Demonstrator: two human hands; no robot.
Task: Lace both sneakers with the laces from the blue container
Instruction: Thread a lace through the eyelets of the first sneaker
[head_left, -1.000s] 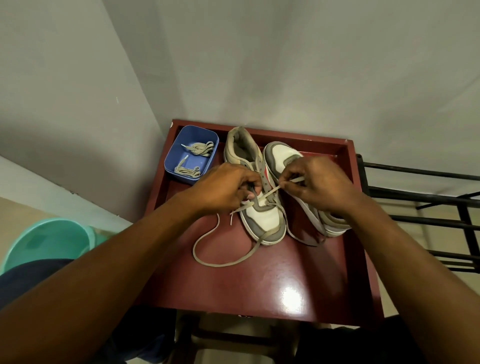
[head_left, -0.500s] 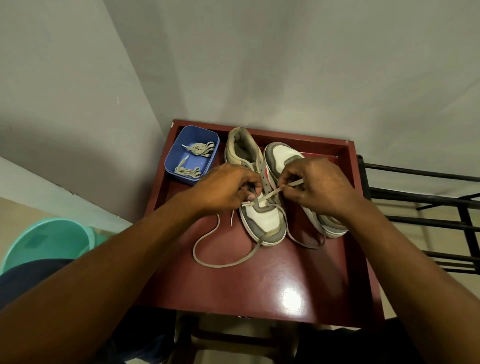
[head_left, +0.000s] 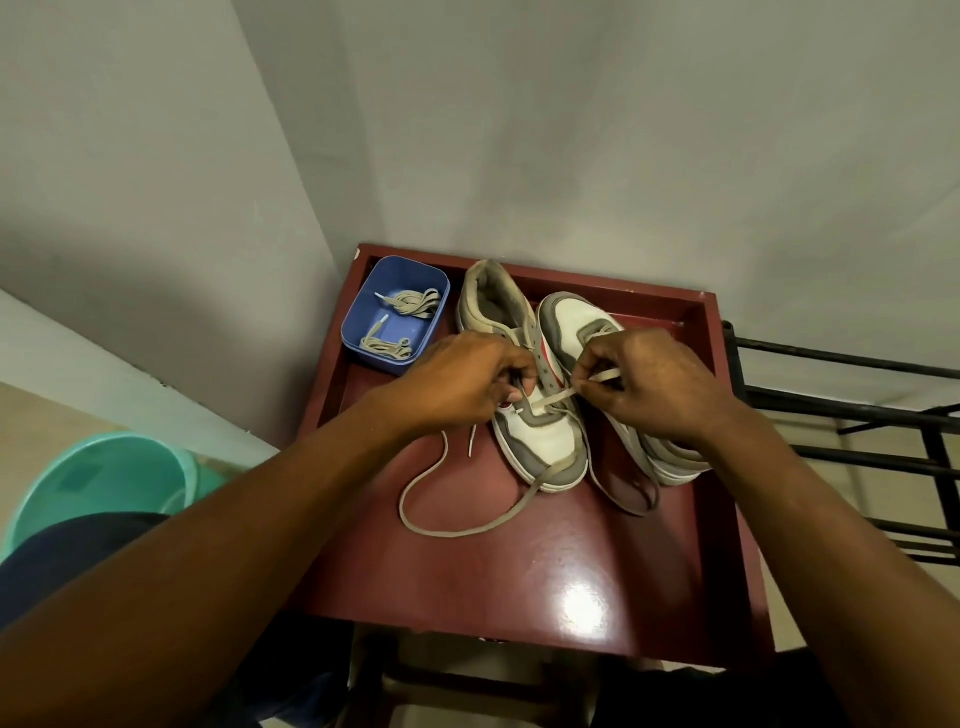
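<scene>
Sneaker (head_left: 540, 441): is sitting at centre frame on the red table (head_left: 519, 582), heel toward the top, toe toward the bottom, and is being laced at its lowest eyelets. Second sneaker (head_left: 576, 317): is lying just to the right, touching the first, toe toward the top, and is not being worked on. Lace (head_left: 553, 399): is running as a flat strip from the eyelet row up and right into the right hand, while its slack is trailing in a wide loop lower left of the toe and a smaller one lower right. Right hand (head_left: 649, 384): is pinching the lace between thumb and curled fingers. Left hand (head_left: 467, 379): is curling its fingers onto the sneaker's left eyelet edge, apparently steadying it, though the knuckles are hiding the exact grip. Container (head_left: 410, 270): is standing upper left on the table, holding spare laces (head_left: 415, 304) in two bundles. Bucket (head_left: 104, 478): is showing at the lower left edge. Rack (head_left: 857, 415): is standing at the right edge. Handling note: the pull is likely going best with the strip kept flat and untwisted, drawn slowly while the left hand is bracing the eyelet edge, until both tails are matching in length. The loose loop needs watching so that it is not catching under the toe.
</scene>
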